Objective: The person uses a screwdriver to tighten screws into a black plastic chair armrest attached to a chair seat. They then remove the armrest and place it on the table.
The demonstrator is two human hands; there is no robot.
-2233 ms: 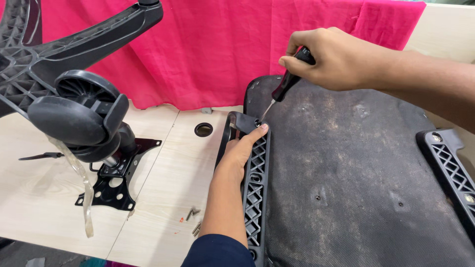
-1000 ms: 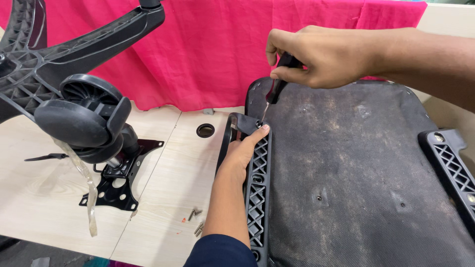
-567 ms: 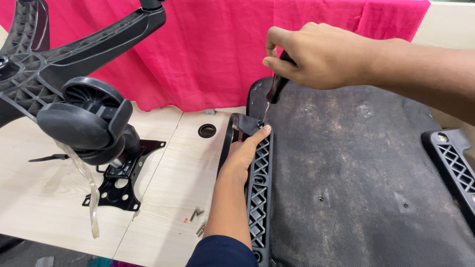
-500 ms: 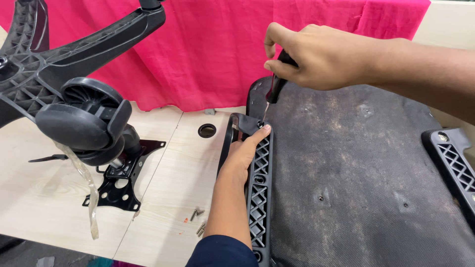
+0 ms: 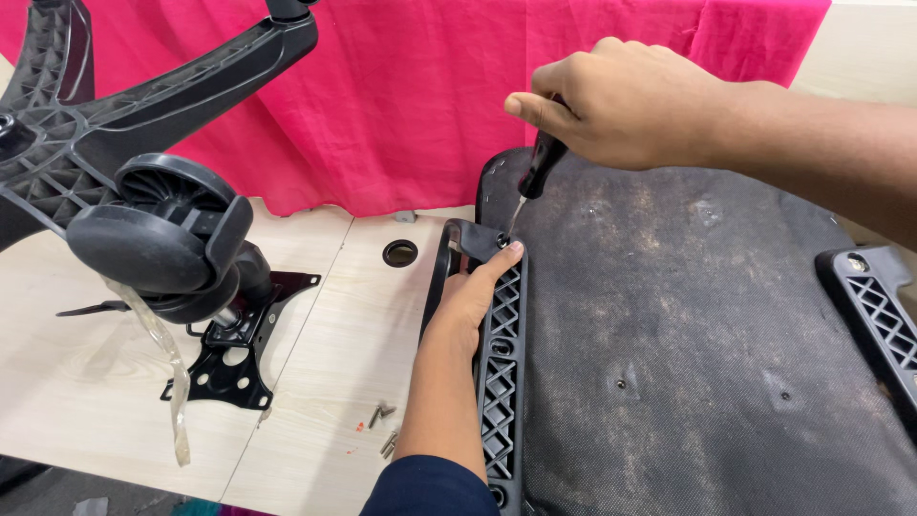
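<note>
Taking the upturned seat pan (image 5: 707, 344) as the landmark: far to its left a black chair base (image 5: 143, 115) with a caster wheel (image 5: 153, 239) hangs over the pale table (image 5: 86, 382), above a flat metal plate (image 5: 229, 358). Loose screws (image 5: 382, 430) lie just left of the pan. Along the pan's left edge lies the armrest bracket (image 5: 501, 344), rigid ribbed plastic, likely light and best steadied along its rail. The left hand (image 5: 473, 296) lies flat on it, fingers curled over the rail. Above the pan's top left corner the right hand (image 5: 621, 100) is closed around a screwdriver (image 5: 535, 172), its tip down at the bracket's end, wrist raised
</note>
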